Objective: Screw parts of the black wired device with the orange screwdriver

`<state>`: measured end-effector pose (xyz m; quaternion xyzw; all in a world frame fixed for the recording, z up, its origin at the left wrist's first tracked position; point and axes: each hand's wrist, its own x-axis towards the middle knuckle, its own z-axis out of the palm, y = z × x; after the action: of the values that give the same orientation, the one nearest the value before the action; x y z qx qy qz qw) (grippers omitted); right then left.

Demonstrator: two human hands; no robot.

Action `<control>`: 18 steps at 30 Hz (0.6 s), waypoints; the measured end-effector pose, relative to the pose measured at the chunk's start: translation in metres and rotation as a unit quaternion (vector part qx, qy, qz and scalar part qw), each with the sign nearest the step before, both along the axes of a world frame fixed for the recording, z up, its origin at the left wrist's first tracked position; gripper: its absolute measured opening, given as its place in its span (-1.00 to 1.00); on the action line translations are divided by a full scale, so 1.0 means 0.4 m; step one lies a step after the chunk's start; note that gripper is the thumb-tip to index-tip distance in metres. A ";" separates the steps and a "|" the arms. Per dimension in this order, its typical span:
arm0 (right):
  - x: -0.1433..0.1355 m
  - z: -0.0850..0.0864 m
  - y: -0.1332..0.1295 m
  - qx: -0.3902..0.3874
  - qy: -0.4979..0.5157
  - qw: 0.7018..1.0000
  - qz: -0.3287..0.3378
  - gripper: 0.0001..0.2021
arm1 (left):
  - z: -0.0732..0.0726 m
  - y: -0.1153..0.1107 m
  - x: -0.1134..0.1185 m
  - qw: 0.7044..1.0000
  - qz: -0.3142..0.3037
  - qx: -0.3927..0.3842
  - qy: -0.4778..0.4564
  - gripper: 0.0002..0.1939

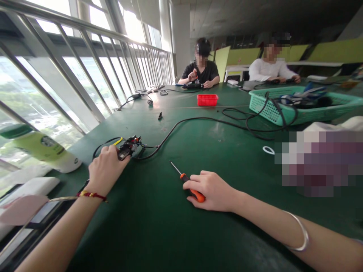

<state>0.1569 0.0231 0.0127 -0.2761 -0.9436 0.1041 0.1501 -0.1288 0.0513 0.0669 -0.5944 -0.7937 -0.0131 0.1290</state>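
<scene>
My left hand (106,166) is closed on a small black device with its inner parts exposed (131,146), low over the green table at the left. A black cable (181,121) runs from that device towards the right. Just beyond my left fingers shows a short yellow piece (118,141). My right hand (208,190) wraps round the orange and black handle of a screwdriver (183,176). The screwdriver's thin metal shaft points forward and left, apart from the device. My palms hide part of the device and part of the handle.
A red tray (207,100) and a teal basket (283,118) with cables stand further back. A small black part (160,116) and a white ring (268,150) lie on the table (147,226). A bottle (42,147) leans at left. Two people sit opposite.
</scene>
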 end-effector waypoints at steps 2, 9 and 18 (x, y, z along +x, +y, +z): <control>0.000 0.002 0.000 -0.003 0.001 1.000 0.002 -0.77 | 0.017 -0.007 -0.010 1.000 0.022 0.012 0.013 -0.52; 0.006 0.002 0.002 0.002 -0.009 1.000 0.004 -0.76 | 0.034 -0.032 0.009 0.998 0.060 0.021 0.012 -0.51; 0.014 0.000 0.011 0.011 0.007 1.000 0.026 -0.79 | 0.006 -0.032 0.005 0.997 -0.001 0.041 0.064 -0.63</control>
<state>0.1625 0.0274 0.0127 -0.2489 -0.9506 0.0991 0.1570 -0.1269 0.0386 0.0693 -0.5890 -0.7820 -0.0080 0.2036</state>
